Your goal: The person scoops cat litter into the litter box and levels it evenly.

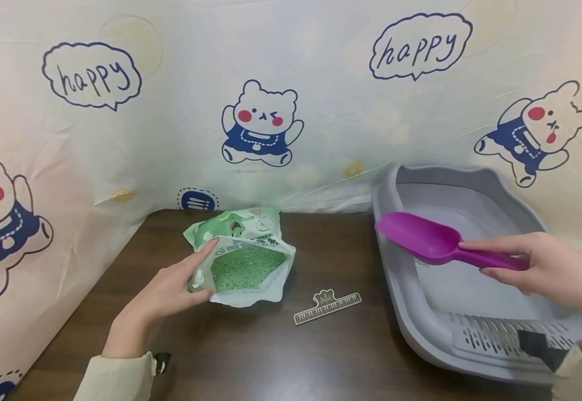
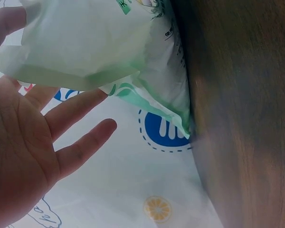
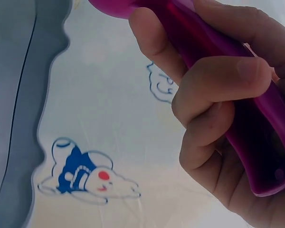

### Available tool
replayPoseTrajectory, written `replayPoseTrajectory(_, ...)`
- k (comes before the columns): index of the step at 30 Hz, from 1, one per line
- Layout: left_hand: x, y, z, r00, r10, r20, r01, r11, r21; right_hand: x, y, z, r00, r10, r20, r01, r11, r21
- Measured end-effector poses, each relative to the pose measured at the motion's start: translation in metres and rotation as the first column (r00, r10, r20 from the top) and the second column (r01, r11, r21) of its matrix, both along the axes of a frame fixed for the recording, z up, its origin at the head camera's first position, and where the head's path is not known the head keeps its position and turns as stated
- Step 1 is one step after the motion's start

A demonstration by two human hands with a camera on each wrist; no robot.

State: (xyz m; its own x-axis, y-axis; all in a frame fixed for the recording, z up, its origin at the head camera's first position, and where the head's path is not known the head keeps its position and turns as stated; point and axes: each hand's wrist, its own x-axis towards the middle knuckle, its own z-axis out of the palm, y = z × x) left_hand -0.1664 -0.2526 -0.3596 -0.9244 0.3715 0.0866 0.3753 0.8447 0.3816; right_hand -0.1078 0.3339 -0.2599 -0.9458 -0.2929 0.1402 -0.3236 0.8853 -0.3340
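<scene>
Green granules (image 1: pixel 248 268) fill the wide mouth of the bag (image 1: pixel 230 227), which lies on the brown wooden table (image 1: pixel 250 356) in front of me, left of the middle, its white lip gaping towards me. My left hand (image 1: pixel 167 292) is spread at the left side of that mouth, thumb and forefinger well apart and touching its edge; the other fingers fan out nearly straight under the bag's paper flap, and I cannot tell how firmly it presses. My right hand (image 1: pixel 551 270) is curled round the handle of a purple scoop (image 1: pixel 423 239), the forefinger lying along it and the other fingers wrapped over. The scoop is held above the grey tray (image 1: pixel 406 317), its bowl pointing left over the near part of the tray's left wall. That tray stands at the right of the table, with a slotted panel at its near end. Between bag and tray a clip (image 1: pixel 327 307) with a piano-key pattern lies flat. Cream sleeves (image 1: pixel 115 381) cover my wrists, and a pale cloth (image 1: pixel 336 128) printed with bears and the word "happy" hangs behind everything.
</scene>
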Motion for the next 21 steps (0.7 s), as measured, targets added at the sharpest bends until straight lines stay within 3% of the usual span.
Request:
replayPoseTrajectory(12,0.0,-0.001,0.001,1.0,0.01,0.003,-0.01,1.0,-0.009,-0.018,-0.043,0.006,0.98,0.198,0.017,-0.196,0.976,-0.097)
replayPoseTrajectory(21,0.0,-0.001,0.0,1.0,0.015,0.016,-0.015,1.0,-0.005,-0.024,-0.078,0.01,0.956,0.283,0.077,-0.27,0.952,-0.143)
